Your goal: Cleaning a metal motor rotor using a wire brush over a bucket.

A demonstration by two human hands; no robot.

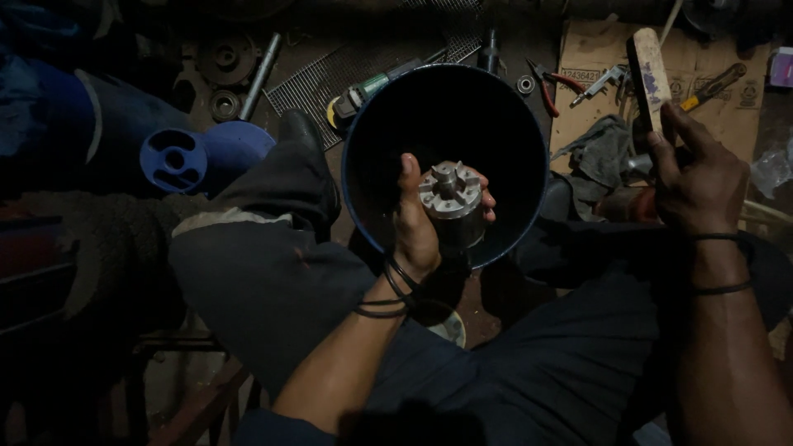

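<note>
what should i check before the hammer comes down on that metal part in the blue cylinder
1. Left hand has a firm hold on the slotted metal hub: ok, fingers wrap its side.
2. Hub is seated square in the blue cylinder: cannot tell, the inside is dark.
3. Right hand grips the wooden-handled tool: ok, but its head is hidden.
4. Left fingertips are clear of the hub's top face: not ok, they sit at its rim.
5. Cylinder is steadied: cannot tell; it sits between the legs.
</note>
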